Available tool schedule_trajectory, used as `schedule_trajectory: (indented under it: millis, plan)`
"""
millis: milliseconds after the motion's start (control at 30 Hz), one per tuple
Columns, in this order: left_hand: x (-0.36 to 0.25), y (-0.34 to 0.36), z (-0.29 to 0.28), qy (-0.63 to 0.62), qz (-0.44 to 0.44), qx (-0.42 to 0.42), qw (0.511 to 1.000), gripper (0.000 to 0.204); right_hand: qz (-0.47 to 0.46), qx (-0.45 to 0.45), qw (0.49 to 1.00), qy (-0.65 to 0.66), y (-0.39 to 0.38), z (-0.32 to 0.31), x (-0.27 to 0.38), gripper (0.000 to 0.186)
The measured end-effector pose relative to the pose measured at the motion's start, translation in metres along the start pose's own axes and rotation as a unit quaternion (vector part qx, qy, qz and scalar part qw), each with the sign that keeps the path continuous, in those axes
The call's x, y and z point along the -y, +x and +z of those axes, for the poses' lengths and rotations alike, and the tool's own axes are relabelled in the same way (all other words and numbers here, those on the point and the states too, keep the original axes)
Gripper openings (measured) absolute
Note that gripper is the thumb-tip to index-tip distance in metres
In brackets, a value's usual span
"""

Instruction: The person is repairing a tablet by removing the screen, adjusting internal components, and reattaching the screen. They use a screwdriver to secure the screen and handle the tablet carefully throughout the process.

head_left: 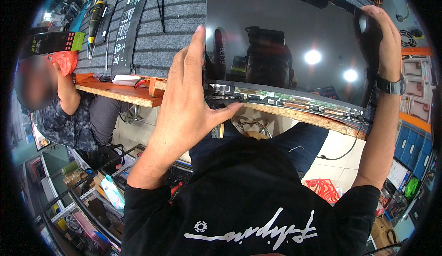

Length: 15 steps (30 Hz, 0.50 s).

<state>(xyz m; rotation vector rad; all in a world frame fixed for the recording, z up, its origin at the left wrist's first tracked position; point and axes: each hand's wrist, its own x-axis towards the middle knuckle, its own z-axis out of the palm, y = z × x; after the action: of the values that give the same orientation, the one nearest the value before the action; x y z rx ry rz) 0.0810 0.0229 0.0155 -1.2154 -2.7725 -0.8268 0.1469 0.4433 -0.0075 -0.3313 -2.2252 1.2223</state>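
Note:
A black laptop screen panel (pixel 285 40) spans the upper middle, reflecting two bright lights, with an exposed circuit strip (pixel 281 99) along its near edge. My left hand (pixel 186 99) grips the panel's left side, thumb against the bottom strip and fingers along the edge. My right hand (pixel 386 44) holds the top right corner, fingers bent over it; a black watch is on that wrist. A thin dark cable (pixel 324 156) dangles from the strip's right end over my lap.
A ribbed grey mat (pixel 176 5) on the wooden bench (pixel 119 95) holds a yellow-black screwdriver (pixel 95 19), flat black battery packs (pixel 129 30) and tweezers (pixel 160 12). Another person (pixel 73 113) sits at left near a red plastic bag (pixel 66 63). Shelves and organiser drawers (pixel 412 150) flank me.

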Motion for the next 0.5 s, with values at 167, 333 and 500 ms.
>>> schedule_trajectory:
  millis: [167,333,500]
  plan:
    - [0.001,-0.001,0.001,-0.004,0.000,-0.003,1.000,0.129,0.001,0.008,1.000,0.002,0.000,-0.001,0.002,0.036]
    - [0.001,0.001,0.000,-0.012,-0.004,0.012,1.000,0.129,0.017,0.006,1.000,0.011,-0.001,-0.001,0.001,0.037]
    - [-0.007,0.002,-0.007,-0.007,-0.021,0.042,0.999,0.127,0.004,0.023,0.999,-0.027,0.007,-0.013,-0.013,0.042]
